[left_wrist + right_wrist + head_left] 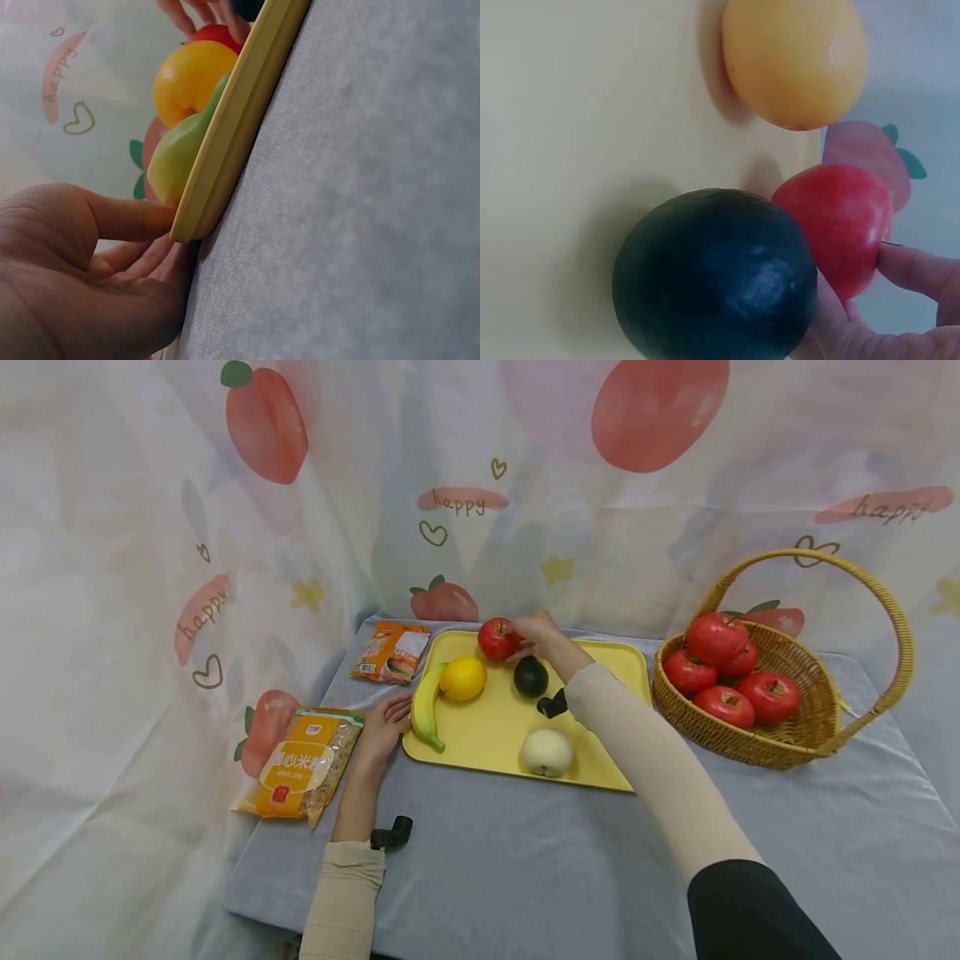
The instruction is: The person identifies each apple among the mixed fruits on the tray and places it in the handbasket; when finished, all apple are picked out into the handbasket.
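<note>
At the far edge of the yellow tray, my right hand holds a red apple between thumb and fingers. In the right wrist view the thumb presses the side of the apple, and a dark green rounded fruit partly covers the other fingers. My left hand is at the tray's left edge. The left wrist view shows its thumb on the tray rim and its fingers underneath. Beside that hand, a banana lies along the rim, next to a yellow-orange fruit.
A pale round fruit sits near the tray's front edge. On the right stands a wicker basket with a tall handle, holding several red apples. Two orange packets, a small one and a larger one, lie left of the tray.
</note>
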The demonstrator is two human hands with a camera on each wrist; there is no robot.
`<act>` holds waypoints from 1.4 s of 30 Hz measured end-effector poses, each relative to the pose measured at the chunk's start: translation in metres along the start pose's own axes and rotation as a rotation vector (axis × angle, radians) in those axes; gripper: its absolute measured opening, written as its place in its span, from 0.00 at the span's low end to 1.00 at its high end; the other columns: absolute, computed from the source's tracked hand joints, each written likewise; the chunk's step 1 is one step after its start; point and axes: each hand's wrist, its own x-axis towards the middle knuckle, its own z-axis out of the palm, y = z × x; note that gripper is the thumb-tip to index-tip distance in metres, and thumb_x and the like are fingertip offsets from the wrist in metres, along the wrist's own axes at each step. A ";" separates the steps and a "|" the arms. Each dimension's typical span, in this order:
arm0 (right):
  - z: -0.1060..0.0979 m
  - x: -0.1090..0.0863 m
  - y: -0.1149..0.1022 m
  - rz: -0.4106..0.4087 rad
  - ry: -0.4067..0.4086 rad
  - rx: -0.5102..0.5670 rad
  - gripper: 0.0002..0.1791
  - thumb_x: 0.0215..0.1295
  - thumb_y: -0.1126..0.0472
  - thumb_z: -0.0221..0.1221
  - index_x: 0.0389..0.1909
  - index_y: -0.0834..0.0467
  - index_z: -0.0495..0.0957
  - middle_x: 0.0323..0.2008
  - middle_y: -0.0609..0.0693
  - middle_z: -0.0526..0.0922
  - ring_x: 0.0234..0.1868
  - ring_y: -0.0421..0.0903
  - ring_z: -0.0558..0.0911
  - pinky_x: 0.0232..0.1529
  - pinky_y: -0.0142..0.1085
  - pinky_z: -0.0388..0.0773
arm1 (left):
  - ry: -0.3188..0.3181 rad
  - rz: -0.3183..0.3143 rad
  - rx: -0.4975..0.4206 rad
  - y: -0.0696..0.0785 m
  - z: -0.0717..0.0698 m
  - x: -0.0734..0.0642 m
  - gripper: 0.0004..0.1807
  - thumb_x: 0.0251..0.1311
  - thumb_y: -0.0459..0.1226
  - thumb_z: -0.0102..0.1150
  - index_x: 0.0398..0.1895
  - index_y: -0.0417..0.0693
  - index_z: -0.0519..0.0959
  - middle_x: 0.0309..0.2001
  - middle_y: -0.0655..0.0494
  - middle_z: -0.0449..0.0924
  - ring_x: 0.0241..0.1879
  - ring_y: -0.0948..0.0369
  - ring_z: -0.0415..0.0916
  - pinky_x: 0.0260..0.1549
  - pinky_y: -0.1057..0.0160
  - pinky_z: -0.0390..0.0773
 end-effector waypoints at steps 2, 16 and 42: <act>0.000 -0.003 -0.001 -0.004 -0.006 0.003 0.42 0.69 0.73 0.59 0.77 0.66 0.46 0.74 0.68 0.58 0.69 0.73 0.69 0.60 0.63 0.78 | 0.001 -0.005 0.001 0.001 0.000 -0.001 0.27 0.75 0.24 0.51 0.75 0.40 0.67 0.72 0.41 0.70 0.73 0.50 0.68 0.72 0.55 0.69; -0.002 -0.022 -0.005 -0.049 -0.066 -0.096 0.28 0.69 0.69 0.61 0.67 0.74 0.66 0.69 0.69 0.68 0.66 0.73 0.75 0.62 0.64 0.75 | 0.011 -0.013 -0.002 0.004 0.000 -0.002 0.27 0.75 0.22 0.49 0.76 0.39 0.67 0.73 0.41 0.70 0.73 0.50 0.68 0.72 0.54 0.69; -0.023 -0.057 -0.014 -0.104 -0.118 -0.184 0.27 0.72 0.66 0.63 0.68 0.69 0.68 0.67 0.66 0.69 0.65 0.68 0.77 0.59 0.63 0.78 | 0.012 -0.021 0.013 0.004 0.001 -0.003 0.27 0.75 0.23 0.50 0.75 0.41 0.67 0.73 0.42 0.70 0.73 0.51 0.68 0.72 0.55 0.69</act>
